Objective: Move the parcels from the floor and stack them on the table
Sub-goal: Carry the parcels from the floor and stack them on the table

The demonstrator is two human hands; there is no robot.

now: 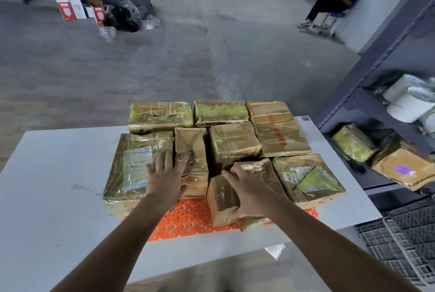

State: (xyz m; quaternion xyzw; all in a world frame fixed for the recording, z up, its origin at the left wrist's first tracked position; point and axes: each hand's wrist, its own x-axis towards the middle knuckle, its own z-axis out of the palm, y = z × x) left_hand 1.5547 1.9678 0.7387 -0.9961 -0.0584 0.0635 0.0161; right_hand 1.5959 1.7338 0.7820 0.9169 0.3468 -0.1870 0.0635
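R hand grips small parcel, long axis near-far | L hand flat, spread on tall parcel

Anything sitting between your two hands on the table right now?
In the head view, the near end of a narrow brown parcel lies between the left hand and right hand, with bare orange mat in front of it.

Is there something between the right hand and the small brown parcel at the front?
Nothing visible: the right hand already grips the small brown taped cardboard parcel, which rests on the orange plastic mat.
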